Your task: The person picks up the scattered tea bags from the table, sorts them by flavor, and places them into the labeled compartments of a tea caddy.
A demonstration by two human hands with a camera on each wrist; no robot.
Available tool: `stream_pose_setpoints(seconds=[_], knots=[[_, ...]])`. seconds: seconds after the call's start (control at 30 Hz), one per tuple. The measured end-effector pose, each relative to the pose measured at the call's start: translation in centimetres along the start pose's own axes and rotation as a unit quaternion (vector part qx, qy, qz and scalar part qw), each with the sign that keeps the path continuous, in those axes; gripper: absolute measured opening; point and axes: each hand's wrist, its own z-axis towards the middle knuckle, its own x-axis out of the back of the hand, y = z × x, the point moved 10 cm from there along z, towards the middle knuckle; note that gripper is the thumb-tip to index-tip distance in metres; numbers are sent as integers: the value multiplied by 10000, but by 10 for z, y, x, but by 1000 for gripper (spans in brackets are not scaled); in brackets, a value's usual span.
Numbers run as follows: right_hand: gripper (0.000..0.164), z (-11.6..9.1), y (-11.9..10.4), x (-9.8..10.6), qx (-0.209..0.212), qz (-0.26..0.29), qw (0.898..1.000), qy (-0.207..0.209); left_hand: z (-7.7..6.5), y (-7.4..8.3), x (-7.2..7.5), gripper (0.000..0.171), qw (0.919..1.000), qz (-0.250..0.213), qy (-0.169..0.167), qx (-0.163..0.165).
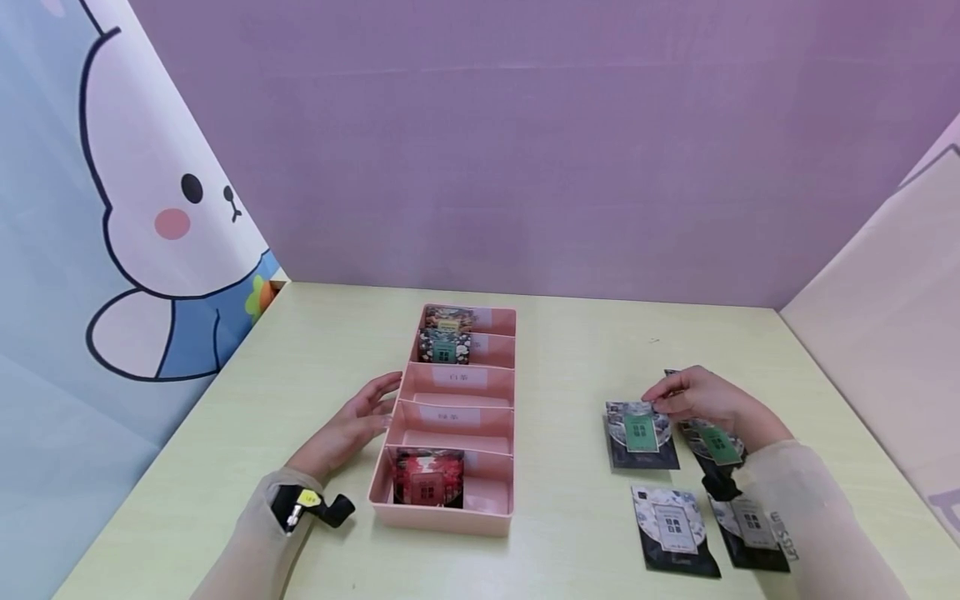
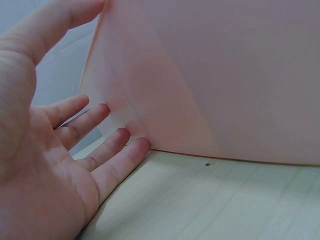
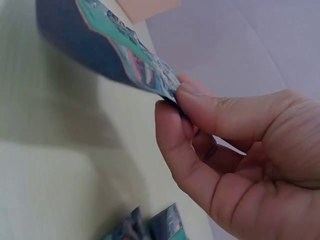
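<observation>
My right hand point(image 1: 712, 407) pinches a green-labelled tea sachet point(image 1: 640, 435) by its upper right corner, between thumb and fingers. In the right wrist view the sachet point(image 3: 110, 42) is raised off the table. My left hand point(image 1: 352, 425) rests against the left side of a long pink compartment box point(image 1: 442, 518); in the left wrist view its fairly straight fingertips touch the box wall point(image 2: 225, 100). A red sachet point(image 1: 429, 479) lies in the nearest compartment. An orange-toned sachet point(image 1: 448, 318) and a dark flowered one point(image 1: 444, 347) occupy the two farthest compartments.
Another green-labelled sachet point(image 1: 718, 446) lies partly under my right hand. Two white-labelled sachets point(image 1: 677, 529) lie nearer on the pale table point(image 1: 570, 533), one partly behind my sleeve. A purple backdrop point(image 1: 525, 167) stands behind the table, with a cartoon cloth point(image 1: 135, 208) at left.
</observation>
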Motion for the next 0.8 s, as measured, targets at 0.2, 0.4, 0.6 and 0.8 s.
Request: stream_pose_setpoints(seconds=[0.2, 0.4, 0.6, 0.8], knots=[[29, 1, -18, 5, 265, -98, 9994, 187, -1, 0, 0, 76, 10000, -23, -13, 23], [26, 4, -33, 11, 326, -423, 9966, 621, -1, 0, 0, 76, 10000, -14, -9, 51], [28, 7, -48, 11, 473, -432, 9943, 855, -1, 0, 0, 76, 10000, 35, 14, 87], [28, 13, -62, 8, 660, -354, 9908, 1124, -2, -1, 1, 77, 9999, 29, 20, 105]])
